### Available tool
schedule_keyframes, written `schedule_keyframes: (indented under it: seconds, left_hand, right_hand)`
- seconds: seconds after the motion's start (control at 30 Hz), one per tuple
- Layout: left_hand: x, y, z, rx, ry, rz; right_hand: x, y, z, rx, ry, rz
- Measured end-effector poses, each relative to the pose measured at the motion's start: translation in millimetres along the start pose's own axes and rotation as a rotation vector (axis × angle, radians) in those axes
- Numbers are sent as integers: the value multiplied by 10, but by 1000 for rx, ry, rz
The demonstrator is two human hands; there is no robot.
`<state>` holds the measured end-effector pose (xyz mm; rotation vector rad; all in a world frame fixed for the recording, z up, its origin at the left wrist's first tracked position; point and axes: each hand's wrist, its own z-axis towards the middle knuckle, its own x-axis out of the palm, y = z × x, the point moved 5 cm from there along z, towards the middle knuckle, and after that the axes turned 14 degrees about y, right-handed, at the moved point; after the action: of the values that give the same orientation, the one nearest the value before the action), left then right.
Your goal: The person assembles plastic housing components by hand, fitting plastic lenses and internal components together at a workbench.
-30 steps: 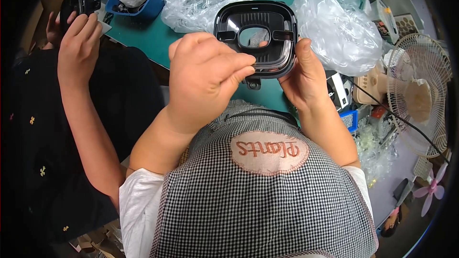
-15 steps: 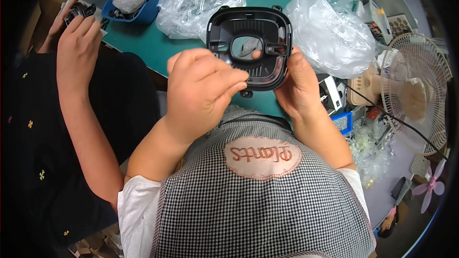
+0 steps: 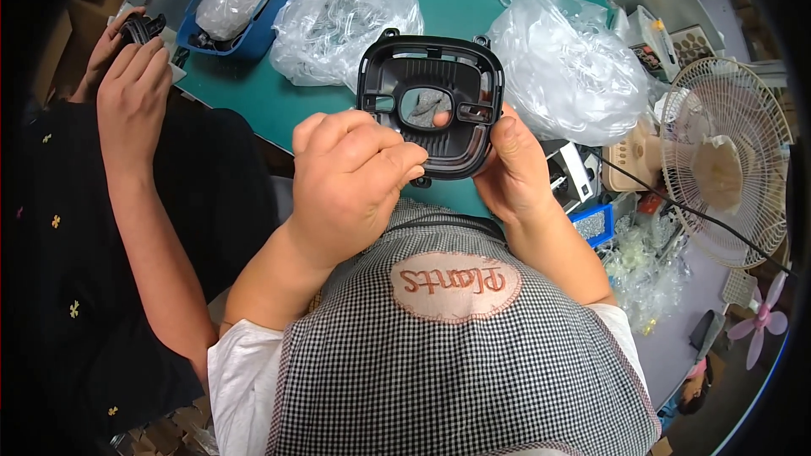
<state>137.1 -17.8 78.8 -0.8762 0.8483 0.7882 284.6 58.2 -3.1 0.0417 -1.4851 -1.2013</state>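
A black plastic housing [image 3: 390,84], squarish with rounded corners and an oval opening in its middle, is held tilted up before my apron. My right hand [image 3: 517,160] is closed on its right side, thumb in front. A fingertip and a speckled grey piece show through the opening; how that piece is held is hidden. My left hand [image 3: 351,173] is closed in a pinch, its thumb and forefinger at the lower left rim. Glossy, see-through material seems to line the lower right groove. Whether anything small sits between my left fingertips is hidden.
Clear plastic bags [image 3: 566,63] lie across the green table [image 3: 245,101]. A blue bin [image 3: 241,46] stands far left, a beige fan [image 3: 718,160] right, with its cord [image 3: 667,194]. A small blue tray [image 3: 594,224] is nearer. A co-worker's hand [image 3: 131,110] holds black parts at left.
The housing and both hands have shifted slightly left and lower in view. My grip looks the same. The co-worker's hands have moved a little.
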Motion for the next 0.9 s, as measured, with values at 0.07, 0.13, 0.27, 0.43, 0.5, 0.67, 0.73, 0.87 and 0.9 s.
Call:
schedule_keyframes:
  seconds: [0.07,0.13,0.27,0.43,0.5,0.67,0.73,0.87,0.9]
  left_hand:
    - [-3,-9,0,13,-1,4]
    - [7,-18,-8,9,-15,17]
    - [-3,-43,-17,24,-26,11]
    - [6,-56,-33,26,-43,15]
    - [7,-62,-39,24,-46,19]
    - [-12,-72,-49,20,-36,33]
    - [-19,-79,-63,22,-52,48]
    - [-25,-72,-83,34,-82,81]
    - [-18,-68,-93,48,-97,80]
  right_hand:
    - [-5,3,-17,-1,0,-4]
    - [-1,-1,-28,-1,0,-9]
    - [-8,-15,-41,-3,-5,21]
    - [9,4,-63,0,13,1]
    - [3,2,-70,14,7,20]
    - [26,8,-81,23,-5,17]
    - [64,1,-73,26,8,37]
    - [132,16,-91,30,-32,-49]
    - [134,12,-99,49,-55,-13]
